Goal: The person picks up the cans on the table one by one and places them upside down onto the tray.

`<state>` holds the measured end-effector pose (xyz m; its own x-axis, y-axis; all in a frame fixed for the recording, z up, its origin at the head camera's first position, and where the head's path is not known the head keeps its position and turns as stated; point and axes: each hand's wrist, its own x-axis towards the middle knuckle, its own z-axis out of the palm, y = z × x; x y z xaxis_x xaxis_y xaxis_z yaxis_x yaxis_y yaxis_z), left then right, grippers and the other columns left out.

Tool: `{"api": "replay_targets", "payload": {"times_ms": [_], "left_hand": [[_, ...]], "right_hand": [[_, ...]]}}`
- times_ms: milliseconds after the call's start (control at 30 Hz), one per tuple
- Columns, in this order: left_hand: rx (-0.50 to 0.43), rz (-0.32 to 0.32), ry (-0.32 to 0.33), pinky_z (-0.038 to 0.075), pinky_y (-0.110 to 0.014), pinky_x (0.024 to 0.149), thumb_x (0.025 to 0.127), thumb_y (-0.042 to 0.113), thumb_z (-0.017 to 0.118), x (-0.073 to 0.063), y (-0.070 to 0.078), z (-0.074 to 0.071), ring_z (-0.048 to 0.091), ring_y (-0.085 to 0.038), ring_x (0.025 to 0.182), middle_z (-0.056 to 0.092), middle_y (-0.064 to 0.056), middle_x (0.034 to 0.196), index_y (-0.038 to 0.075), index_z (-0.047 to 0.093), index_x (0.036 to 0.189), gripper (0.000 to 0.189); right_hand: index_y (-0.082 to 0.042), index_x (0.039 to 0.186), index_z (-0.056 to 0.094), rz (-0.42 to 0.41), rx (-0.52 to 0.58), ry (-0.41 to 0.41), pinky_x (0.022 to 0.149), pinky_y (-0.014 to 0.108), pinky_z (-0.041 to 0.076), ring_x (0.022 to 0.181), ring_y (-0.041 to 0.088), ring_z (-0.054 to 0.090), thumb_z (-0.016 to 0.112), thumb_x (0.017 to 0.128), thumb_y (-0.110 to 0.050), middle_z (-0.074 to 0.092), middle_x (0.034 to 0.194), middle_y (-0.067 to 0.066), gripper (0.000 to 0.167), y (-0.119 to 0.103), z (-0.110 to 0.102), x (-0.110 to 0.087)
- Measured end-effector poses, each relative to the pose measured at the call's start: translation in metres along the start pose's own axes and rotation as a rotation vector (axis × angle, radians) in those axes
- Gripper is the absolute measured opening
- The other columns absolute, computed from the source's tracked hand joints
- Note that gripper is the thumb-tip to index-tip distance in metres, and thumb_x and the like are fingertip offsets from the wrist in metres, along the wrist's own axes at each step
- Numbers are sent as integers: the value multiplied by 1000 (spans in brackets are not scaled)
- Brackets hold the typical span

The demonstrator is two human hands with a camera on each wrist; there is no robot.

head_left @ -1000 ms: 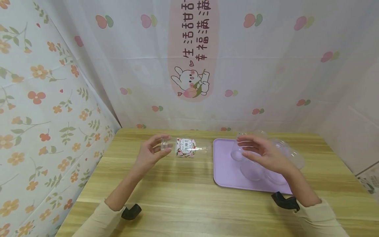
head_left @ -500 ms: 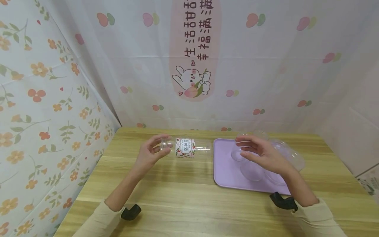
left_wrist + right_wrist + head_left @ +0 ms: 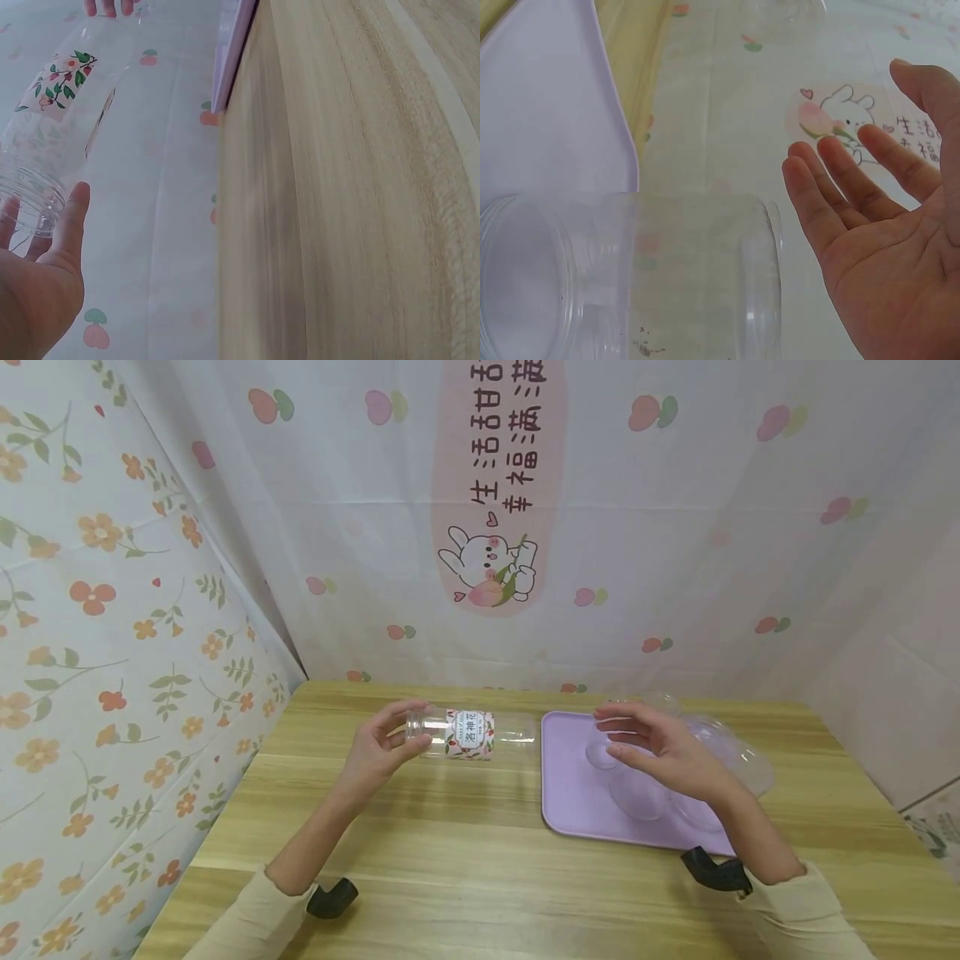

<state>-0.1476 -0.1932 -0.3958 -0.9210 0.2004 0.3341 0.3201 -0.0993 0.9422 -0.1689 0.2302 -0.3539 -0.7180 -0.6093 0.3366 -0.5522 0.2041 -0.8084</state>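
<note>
A clear plastic bottle [image 3: 468,733] with a floral label lies sideways over the wooden table [image 3: 450,860]. My left hand [image 3: 418,727] grips its threaded neck between thumb and curled fingers. In the left wrist view the bottle [image 3: 60,120] stretches away from my left hand [image 3: 41,214]. My right hand [image 3: 615,735] hovers flat, fingers straight, over the lilac tray [image 3: 570,793] and holds nothing. In the right wrist view the palm of my right hand [image 3: 855,120] faces a clear jar [image 3: 667,270] lying on its side on the tray [image 3: 547,112].
Several clear plastic containers [image 3: 738,756] sit on the tray under and beyond my right hand. Printed fabric walls close in the table at the back and left. Bare wood runs along the table's near side.
Almost nothing differs: both hands keep their places, and the view has shifted slightly.
</note>
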Motion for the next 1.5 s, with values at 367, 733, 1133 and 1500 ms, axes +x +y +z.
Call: {"api": "replay_targets", "payload": {"times_ms": [367, 733, 1133, 1500], "left_hand": [[-36, 5, -5, 57, -42, 88, 93, -2, 71, 0, -1, 7, 59, -50, 115, 58, -17, 135, 1, 56, 136, 46], [-112, 35, -41, 54, -52, 91, 95, 1, 70, 2, -8, 14, 61, -45, 117, 56, -22, 138, 1, 55, 138, 46], [-155, 16, -25, 55, -48, 91, 95, 3, 71, 3, -7, 22, 59, -47, 119, 56, -21, 138, -3, 52, 140, 49], [-204, 24, -36, 53, -50, 92, 95, 3, 70, 4, -10, 31, 55, -52, 120, 50, -30, 139, -7, 48, 140, 51]], "right_hand": [[3, 139, 52, -9, -3, -4, 99, 33, 50, 124, 25, 58, 66, 95, 7, 56, 136, 15, 46, 0, 7, 4], [0, 141, 52, 1, 34, -9, 97, 35, 52, 125, 29, 57, 66, 95, 6, 55, 138, 13, 48, 2, 18, 10], [5, 141, 50, -21, 79, -18, 102, 40, 48, 127, 29, 56, 66, 95, 6, 54, 141, 14, 49, 0, 29, 19], [8, 143, 47, -12, 110, 0, 103, 45, 47, 126, 48, 50, 65, 97, 6, 52, 142, 17, 50, 2, 40, 24]]}}
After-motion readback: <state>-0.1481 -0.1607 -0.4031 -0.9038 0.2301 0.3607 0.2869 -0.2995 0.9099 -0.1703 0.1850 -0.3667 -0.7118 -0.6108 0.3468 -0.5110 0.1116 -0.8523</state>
